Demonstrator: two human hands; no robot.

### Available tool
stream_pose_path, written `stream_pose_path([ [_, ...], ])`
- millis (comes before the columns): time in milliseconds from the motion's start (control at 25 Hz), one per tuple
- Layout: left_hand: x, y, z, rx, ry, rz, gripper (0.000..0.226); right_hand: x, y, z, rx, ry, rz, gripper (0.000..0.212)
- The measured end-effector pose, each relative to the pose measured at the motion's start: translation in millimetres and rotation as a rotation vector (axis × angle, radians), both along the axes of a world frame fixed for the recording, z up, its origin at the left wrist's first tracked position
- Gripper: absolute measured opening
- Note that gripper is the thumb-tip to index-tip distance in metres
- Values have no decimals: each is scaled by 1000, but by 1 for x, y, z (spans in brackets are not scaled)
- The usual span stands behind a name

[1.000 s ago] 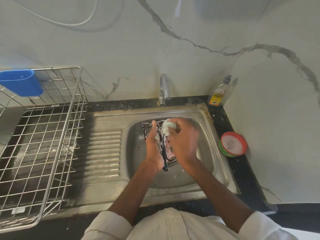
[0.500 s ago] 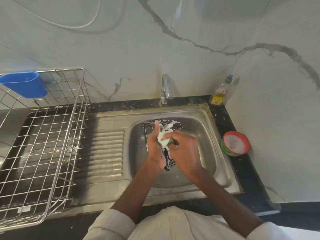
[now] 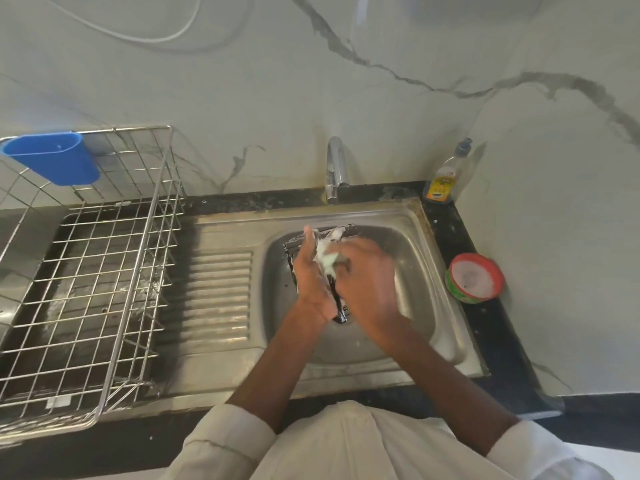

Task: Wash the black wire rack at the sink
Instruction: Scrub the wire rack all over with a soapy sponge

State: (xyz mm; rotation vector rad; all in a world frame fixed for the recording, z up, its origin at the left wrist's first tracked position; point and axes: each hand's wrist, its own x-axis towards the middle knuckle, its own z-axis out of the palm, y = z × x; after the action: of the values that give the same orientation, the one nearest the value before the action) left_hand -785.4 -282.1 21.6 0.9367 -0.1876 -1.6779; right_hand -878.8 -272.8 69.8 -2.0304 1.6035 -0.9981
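The black wire rack (image 3: pixel 313 241) stood on edge over the sink (image 3: pixel 429 317), its long axis running from the person's body toward the tap (image 3: pixel 336 169), sandwiched between the two hands. The left hand (image 3: pixel 310 275) lay flat against the rack's left face, fingers (image 3: pixel 307 237) straight and pointing away, steadying it rather than curling round it. The right hand (image 3: pixel 367 271) was on the rack's right face, its fingers bunched on a pale soapy scrubber (image 3: pixel 327 259) pressed to the wires; that hand was blurred. The rack thus lay directly between the fingers of both hands, equally near to each, so the next scrubbing stroke would likely run along its length. Most of the rack was hidden behind the hands; only its far top corner and near bottom end (image 3: pixel 341 317) showed, and how much foam covered it could not be made out.
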Motion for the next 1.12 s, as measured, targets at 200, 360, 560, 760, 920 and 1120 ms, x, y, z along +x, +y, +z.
stream_pose_path([
  [200, 3, -7, 2, -4, 30, 9, 71, 1, -6, 9, 27, -40, 37, 42],
  [360, 12, -17, 5, -72, 91, -45, 82, -1, 6, 11, 61, 44, 163, 35],
  [560, 13, -25, 4, -77, 9, 38, 63, -2, -15, 35, 285, -287, 193, 34],
  [760, 10, -32, 26, -76, -76, -14, 82, -10, -46, 41, 181, -171, -36, 30],
  [920, 5, -45, 39, -107, 37, -13, 81, 3, -49, 50, 70, -280, -40, 30],
  [1120, -3, -47, 48, -133, 43, -28, 90, -2, -58, 60, -36, -236, -219, 29],
])
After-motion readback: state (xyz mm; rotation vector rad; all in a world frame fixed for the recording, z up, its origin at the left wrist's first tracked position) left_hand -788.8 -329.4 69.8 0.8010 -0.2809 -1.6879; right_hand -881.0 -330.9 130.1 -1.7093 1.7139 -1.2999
